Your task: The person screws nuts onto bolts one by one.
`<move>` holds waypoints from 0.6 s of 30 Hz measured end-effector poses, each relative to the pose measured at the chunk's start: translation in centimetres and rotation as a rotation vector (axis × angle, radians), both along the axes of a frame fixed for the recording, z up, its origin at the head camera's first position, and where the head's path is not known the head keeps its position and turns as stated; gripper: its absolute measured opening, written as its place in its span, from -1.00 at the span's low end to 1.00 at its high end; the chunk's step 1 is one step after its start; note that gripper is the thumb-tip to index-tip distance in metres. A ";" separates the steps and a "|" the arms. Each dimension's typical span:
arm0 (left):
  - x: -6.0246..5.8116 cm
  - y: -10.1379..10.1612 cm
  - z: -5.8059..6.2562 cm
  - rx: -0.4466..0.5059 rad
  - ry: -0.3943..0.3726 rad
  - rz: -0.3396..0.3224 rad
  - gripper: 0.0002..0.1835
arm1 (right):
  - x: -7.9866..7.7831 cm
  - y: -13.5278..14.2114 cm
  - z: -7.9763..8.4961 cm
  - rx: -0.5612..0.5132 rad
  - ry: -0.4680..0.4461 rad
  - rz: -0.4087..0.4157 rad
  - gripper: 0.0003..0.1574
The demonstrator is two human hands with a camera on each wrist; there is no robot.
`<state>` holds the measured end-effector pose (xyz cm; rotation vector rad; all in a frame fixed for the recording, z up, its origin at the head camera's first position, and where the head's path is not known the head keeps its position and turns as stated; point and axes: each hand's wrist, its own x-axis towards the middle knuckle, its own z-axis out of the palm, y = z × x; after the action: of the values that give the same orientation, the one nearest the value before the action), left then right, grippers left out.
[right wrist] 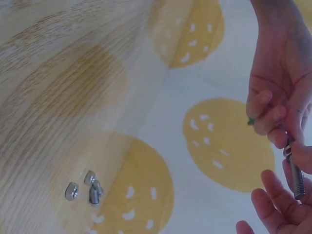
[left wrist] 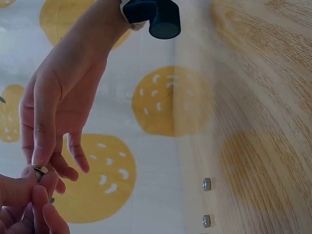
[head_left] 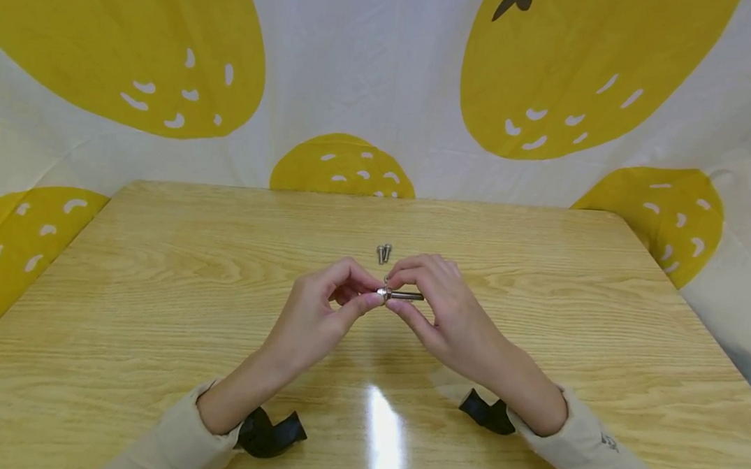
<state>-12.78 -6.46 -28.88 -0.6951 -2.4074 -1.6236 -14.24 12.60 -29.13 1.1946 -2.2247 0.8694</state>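
Note:
A silver bolt (head_left: 406, 296) lies level between both hands in the head view, its shank pointing right. Thumb and fingers of my left hand (head_left: 322, 305) pinch it at the head end. From the other side, my right hand (head_left: 450, 311) holds it with thumb and index finger, close to the left fingertips. The right wrist view shows the bolt's threaded end (right wrist: 297, 183) and a small metal ring (right wrist: 287, 150) around the shank near the fingers. Fingers hide most of the bolt head.
Two more bolts (head_left: 384, 254) lie on the wooden table (head_left: 191, 268) just beyond the hands. Hex nuts (right wrist: 71, 191) lie beside them in the right wrist view. A white curtain (head_left: 364, 66) with yellow fruit shapes hangs behind the table's far edge.

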 end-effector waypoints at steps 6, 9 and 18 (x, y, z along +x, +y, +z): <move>-0.1 -0.1 -0.1 -0.022 0.012 0.009 -0.92 | -0.1 0.0 -0.2 -0.005 -0.052 -0.001 -0.78; -0.3 -0.2 -0.3 -0.035 0.000 0.018 -0.92 | -0.3 0.2 -0.3 -0.010 -0.074 0.002 -0.79; -2.9 -2.1 -1.4 -0.059 -0.108 0.086 -0.91 | -2.3 1.8 -1.4 -0.035 -0.177 0.027 -0.49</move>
<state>-15.69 -8.57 -30.27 -0.5180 -2.5319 -1.6015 -16.54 14.35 -30.49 1.1749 -2.3257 1.0579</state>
